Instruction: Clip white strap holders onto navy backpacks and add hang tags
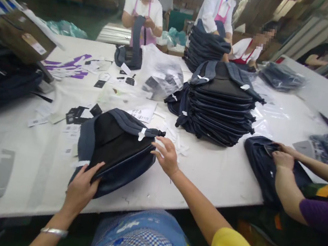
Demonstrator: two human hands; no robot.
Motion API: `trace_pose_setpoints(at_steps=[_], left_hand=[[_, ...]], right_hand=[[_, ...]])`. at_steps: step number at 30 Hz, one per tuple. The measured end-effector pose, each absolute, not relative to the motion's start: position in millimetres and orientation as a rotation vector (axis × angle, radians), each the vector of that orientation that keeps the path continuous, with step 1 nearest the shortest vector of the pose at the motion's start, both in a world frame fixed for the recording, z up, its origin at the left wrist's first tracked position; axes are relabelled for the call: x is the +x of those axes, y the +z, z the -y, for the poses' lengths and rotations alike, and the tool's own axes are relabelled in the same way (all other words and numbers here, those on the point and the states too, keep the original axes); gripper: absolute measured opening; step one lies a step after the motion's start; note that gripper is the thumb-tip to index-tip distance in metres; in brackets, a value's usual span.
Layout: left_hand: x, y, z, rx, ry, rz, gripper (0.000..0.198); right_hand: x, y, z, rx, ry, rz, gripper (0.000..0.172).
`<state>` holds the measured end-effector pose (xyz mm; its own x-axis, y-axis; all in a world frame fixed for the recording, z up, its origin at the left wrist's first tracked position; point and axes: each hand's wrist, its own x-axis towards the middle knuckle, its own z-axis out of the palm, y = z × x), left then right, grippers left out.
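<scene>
A dark navy and black backpack (122, 145) lies on the white table in front of me, its grey-blue straps on top. White wrapping shows on both straps. At the backpack's near left corner, my left hand (82, 185) rests with its fingers spread over the edge. My right hand (167, 156) is by the right end, fingers apart and curved beside the strap's buckle; whether the fingertips touch the bag is hard to tell. Neither hand is closed around anything.
Stacked backpacks (220, 103) stand at centre right. Black tags (77, 115), purple strips (69, 66) and a clear plastic bag (162, 72) lie on the table (54, 193). At right, a co-worker's hands touch another backpack (257, 164). More people work across the table.
</scene>
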<state>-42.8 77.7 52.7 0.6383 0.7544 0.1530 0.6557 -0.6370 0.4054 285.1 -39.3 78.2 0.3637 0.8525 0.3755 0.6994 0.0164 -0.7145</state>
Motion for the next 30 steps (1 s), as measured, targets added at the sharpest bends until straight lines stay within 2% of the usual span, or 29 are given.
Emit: trace_pose_setpoints(at_steps=[3, 7, 9, 12, 15, 18, 24, 30], left_hand=[[-54.8, 71.4, -99.2, 2.434, 0.420, -1.244, 0.040], [-67.7, 66.1, -106.5, 2.306, 0.399, -1.283, 0.044], [-70.4, 58.5, -98.6, 2.249, 0.388, -1.283, 0.045], [-59.7, 56.5, -75.5, 2.300, 0.324, -1.220, 0.047], [-22.3, 69.3, -51.4, 2.550, 0.273, -1.116, 0.061], [30.1, 83.2, -40.9, 2.727, 0.314, -1.006, 0.071], [76.5, 81.9, -49.7, 2.491, 0.248, -0.930, 0.061], [76.2, 55.2, -34.0, 2.389, 0.420, -0.975, 0.056]], right_hand=[[277.6, 57.9, 56.3, -1.705, 0.319, 0.926, 0.052], [259.4, 36.4, 48.9, -1.599, 0.811, 0.887, 0.093], [249.4, 36.2, 36.5, -1.590, 0.901, 0.849, 0.102], [235.4, 39.7, 23.9, -1.606, 0.869, 0.805, 0.092], [219.4, 41.2, 25.3, -1.608, 0.797, 0.810, 0.080], [204.9, 40.9, 33.4, -1.545, 0.697, 0.866, 0.086], [213.0, 19.1, 45.5, -1.517, 0.719, 0.955, 0.100], [209.7, -11.4, 53.4, -1.664, 0.689, 0.594, 0.088]])
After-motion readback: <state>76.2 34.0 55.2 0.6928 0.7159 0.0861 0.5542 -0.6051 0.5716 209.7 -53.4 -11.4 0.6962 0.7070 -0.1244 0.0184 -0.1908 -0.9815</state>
